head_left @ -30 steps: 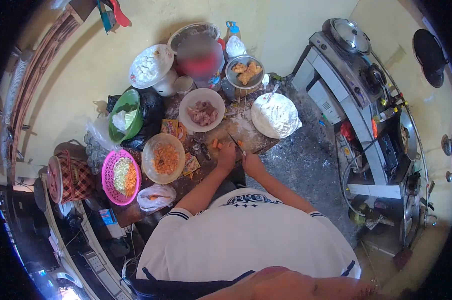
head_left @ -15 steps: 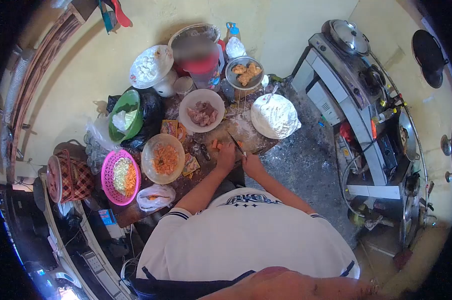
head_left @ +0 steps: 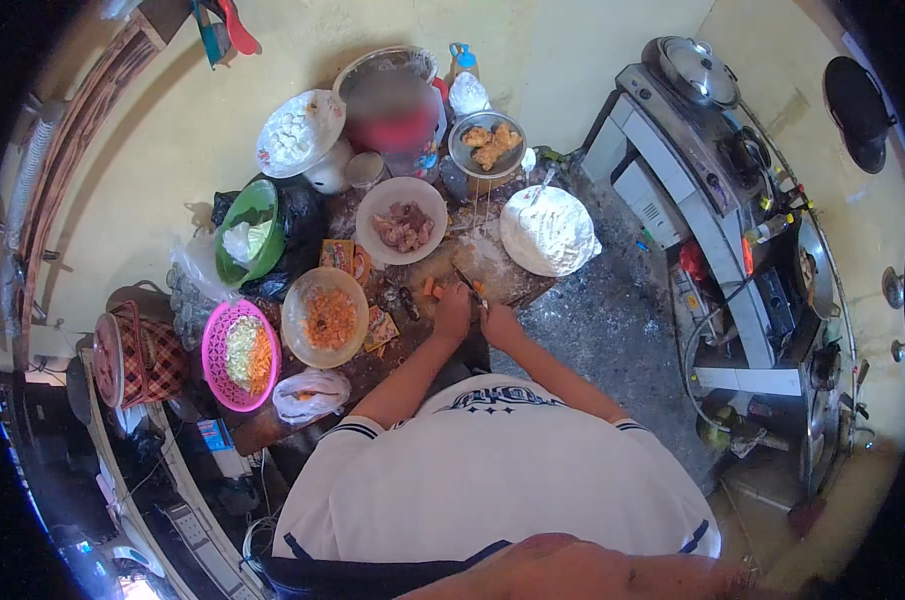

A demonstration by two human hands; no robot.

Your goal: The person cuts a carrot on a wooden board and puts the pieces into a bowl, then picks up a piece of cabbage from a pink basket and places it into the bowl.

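My right hand is closed around the handle of a knife, its dark blade pointing away from me over the wooden table. Right beside the blade, my left hand has its fingers curled down on a piece of carrot, mostly hidden beneath them. Small orange carrot pieces lie just left of those fingertips. Beyond both hands stands a white bowl of raw meat pieces. A dark, slim object rests on the table to the left.
Left of my hands are a bowl of orange shreds, a pink basket of chopped vegetables and a knotted plastic bag. A flour-filled basin and a strainer with fried pieces stand at the right. A stove is farther right.
My right hand and the knife have shifted slightly left, closer to my left hand. My left hand stays almost in place.
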